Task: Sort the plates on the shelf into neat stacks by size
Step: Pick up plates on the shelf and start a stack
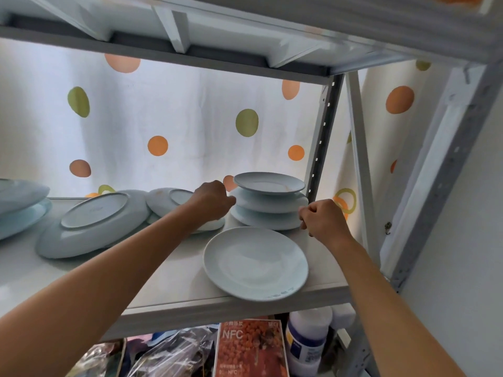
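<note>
Both hands are up at the small stack of plates (269, 202) sitting at the back right of the shelf (168, 270), right of centre in the frame. The stack is messy: the top plate (269, 183) is right side up and roughly level, while the ones under it look flipped face down and slightly offset. The left hand (213, 198) comes in from the lower left with fingers curled against the stack's left edge; can't tell if it's actually gripping a rim. The right hand (321, 217) has its fingers curled at the bottom plate's right edge, looks like a pinch, but the contact is hidden. In front of the stack, a single plate (255, 263) lies face up with its rim hanging over the shelf's front edge. Left of centre a big plate (92, 223) is upside down and tilted, foot ring showing, leaning on another upside-down plate (168, 200) behind the left forearm. At the far left edge, more plates (19, 205) are piled up tilted. A polka-dot curtain (177, 126) hangs behind.
</note>
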`<state>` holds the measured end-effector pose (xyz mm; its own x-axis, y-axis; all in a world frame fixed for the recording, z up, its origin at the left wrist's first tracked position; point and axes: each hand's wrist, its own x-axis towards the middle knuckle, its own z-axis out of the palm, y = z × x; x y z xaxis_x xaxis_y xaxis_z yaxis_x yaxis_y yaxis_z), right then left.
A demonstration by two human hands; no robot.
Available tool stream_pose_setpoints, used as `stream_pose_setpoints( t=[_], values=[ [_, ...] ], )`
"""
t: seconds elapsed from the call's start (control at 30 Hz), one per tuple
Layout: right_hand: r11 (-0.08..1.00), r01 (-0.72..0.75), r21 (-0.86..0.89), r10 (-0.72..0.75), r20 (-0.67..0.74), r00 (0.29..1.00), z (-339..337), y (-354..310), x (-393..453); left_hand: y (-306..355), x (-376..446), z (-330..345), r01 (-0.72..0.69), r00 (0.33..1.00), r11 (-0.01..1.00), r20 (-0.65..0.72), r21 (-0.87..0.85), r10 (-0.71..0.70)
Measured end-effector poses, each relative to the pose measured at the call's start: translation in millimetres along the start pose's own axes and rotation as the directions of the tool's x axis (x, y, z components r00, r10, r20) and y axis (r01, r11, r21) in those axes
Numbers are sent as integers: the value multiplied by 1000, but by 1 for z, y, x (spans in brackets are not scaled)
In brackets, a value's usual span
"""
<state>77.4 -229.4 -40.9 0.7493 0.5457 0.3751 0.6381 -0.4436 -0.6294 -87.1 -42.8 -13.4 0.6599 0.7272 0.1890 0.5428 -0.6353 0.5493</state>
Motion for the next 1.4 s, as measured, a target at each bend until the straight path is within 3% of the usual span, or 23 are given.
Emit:
stream_pose_setpoints(
  t=[0.07,0.2,0.3,0.5,0.63,0.97,1.1,1.4],
  values=[
    [998,-12,56,14,-21,1000,-3,0,7,5,10,-1,16,998,999,-57,-32,-18],
    [984,-61,169,67,-33,997,-6,0,26,5,38,-5,17,996,961,-75,-276,-39],
    [948,-102,302,133,-81,988,0,3,44,10,57,-7,-39,986,943,-167,-329,-17],
    [814,-246,526,306,-30,951,15,8,76,21,88,0,35,988,919,-122,-393,-90],
    [816,-255,518,328,-52,943,20,9,87,18,100,11,132,984,880,-48,-456,-173],
    [820,-252,514,314,-36,949,21,13,95,10,103,16,171,981,820,15,-546,-195],
    [824,-235,515,301,-48,952,17,14,91,11,99,3,180,983,727,104,-663,-149],
    [770,-179,613,254,-37,967,-4,3,74,21,65,-41,167,981,640,193,-750,-30]
  ],
)
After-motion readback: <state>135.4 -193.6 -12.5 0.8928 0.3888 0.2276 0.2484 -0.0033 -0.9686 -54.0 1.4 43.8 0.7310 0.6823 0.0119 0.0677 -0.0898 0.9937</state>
